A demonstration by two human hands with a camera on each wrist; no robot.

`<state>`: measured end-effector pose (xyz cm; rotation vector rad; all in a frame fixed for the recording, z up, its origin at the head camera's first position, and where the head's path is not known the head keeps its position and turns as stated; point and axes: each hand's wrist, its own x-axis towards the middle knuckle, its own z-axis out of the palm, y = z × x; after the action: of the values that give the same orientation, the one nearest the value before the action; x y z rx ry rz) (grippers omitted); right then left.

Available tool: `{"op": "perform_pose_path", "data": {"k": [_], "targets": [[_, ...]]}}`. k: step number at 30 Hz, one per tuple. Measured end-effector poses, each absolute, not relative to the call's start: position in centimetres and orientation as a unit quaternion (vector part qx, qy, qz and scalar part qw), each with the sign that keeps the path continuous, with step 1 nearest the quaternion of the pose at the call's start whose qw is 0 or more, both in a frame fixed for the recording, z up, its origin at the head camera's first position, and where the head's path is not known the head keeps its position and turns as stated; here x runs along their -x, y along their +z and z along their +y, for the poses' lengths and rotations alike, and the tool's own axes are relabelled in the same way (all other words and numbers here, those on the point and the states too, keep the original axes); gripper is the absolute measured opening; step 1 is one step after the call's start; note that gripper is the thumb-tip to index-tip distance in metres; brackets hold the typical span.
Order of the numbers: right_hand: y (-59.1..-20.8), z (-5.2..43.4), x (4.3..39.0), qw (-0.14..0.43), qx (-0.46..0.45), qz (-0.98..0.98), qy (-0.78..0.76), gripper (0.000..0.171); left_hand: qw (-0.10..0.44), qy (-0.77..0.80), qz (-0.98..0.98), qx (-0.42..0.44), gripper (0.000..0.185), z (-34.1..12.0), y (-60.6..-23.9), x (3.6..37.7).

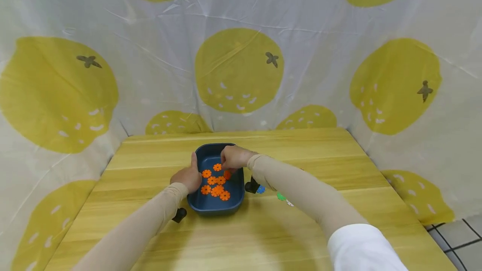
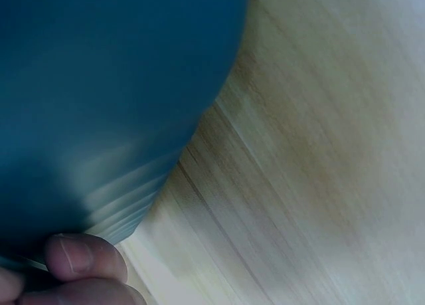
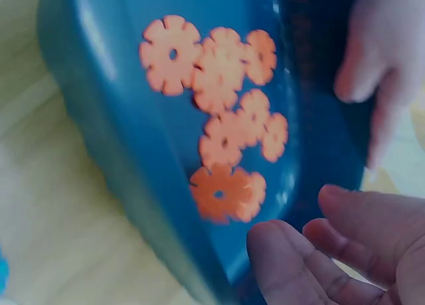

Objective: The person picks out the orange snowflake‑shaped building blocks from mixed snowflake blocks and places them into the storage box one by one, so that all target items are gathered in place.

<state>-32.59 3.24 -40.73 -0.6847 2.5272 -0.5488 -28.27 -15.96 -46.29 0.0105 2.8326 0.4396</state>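
Note:
A dark blue tray stands in the middle of the wooden table, with several orange flower-shaped discs lying in it. My left hand grips the tray's left rim, thumb along the edge. In the left wrist view its fingertips press the tray's outer wall. My right hand hovers over the tray's far right part, fingers pointing down just above the discs. In the right wrist view its fingers are loosely bent with nothing between them, above the discs and the tray.
To the right of the tray lie a blue disc, a green disc and a white one, partly hidden by my right forearm. A lemon-print cloth walls in the table at the back and both sides.

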Motion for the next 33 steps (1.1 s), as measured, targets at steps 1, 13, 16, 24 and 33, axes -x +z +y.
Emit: {"op": "perform_pose_path", "data": {"k": [1,13,16,24,33], "targets": [[-40.3,3.8,32.6,0.232,0.249,0.917,-0.208,0.015,0.137,0.153,0.979,-0.003,0.08,-15.9,-46.3,28.3],[-40.3,15.7,31.6,0.265,0.108,0.945,-0.157,0.042,0.141,0.15,0.979,-0.008,0.08,-15.8,-46.2,28.5],[-41.1,18.7,30.2,0.298,0.045,0.943,-0.139,0.042,0.143,0.151,0.978,-0.008,0.079,-15.9,-46.2,28.5],[-43.5,21.6,28.2,0.338,-0.014,0.928,-0.156,0.037,0.154,0.156,0.976,-0.002,0.079,-16.1,-46.0,28.5],[-43.7,21.3,27.9,0.325,0.001,0.935,-0.14,0.025,0.153,0.156,0.976,-0.008,0.08,-15.7,-46.0,28.5]]}}
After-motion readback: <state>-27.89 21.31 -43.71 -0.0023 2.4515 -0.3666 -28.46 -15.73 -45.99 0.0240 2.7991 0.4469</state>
